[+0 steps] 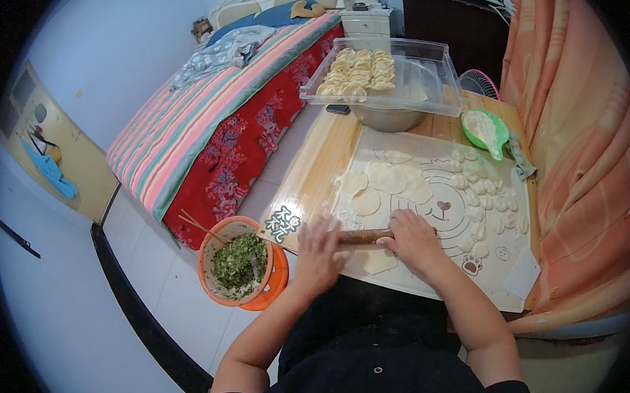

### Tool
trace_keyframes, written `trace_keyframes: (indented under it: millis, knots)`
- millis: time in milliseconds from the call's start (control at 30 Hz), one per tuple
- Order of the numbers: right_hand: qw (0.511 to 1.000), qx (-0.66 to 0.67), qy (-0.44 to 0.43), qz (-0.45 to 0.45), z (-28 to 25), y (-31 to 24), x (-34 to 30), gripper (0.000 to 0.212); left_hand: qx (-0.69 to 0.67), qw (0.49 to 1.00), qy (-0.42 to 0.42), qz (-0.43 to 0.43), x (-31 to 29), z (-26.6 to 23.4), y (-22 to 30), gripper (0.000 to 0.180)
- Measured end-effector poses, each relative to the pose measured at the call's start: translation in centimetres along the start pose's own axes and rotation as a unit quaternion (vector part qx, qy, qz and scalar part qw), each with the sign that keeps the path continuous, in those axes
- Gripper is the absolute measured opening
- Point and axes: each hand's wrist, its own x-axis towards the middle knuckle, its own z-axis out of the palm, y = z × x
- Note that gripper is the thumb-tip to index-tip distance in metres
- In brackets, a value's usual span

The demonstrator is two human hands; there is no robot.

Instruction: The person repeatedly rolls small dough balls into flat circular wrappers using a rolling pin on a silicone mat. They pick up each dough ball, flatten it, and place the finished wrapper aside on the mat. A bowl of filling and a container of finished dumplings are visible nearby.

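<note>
A brown wooden rolling pin (364,237) lies crosswise on the floury mat (431,279). My right hand (414,238) grips its right part, thumb along the near side. At the pin's left end is my left hand (319,251), its fingers smeared by motion; whether it grips the pin cannot be made out. A flat piece of dough (379,262) shows just below the pin. Beyond it, several thin round dough wrappers (398,179) overlap. Small floured dough lumps (485,189) are scattered over the mat's right side.
A clear plastic tray (423,106) with rows of dumplings (359,74) rests on a metal bowl (389,119) at the back. A green scoop (492,143) of flour stands right. Left of the table, a basin (204,261) holds chopped green filling (240,263) and chopsticks (202,226). Orange curtain (573,150) borders the right.
</note>
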Motion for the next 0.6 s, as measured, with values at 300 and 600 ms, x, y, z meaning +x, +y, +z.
trace_keyframes:
  millis: [300,600]
  knots:
    - [0.985,0.083,0.038,0.15,-2.4,0.2,-0.5,0.041,-0.04,0.967,-0.216,0.126,-2.0,-0.6,3.5,0.07]
    - [0.923,0.247,0.176,0.235,-6.6,2.8,-7.1,0.031,-0.046,0.961,-0.235,0.141,-0.6,-0.6,5.7,0.076]
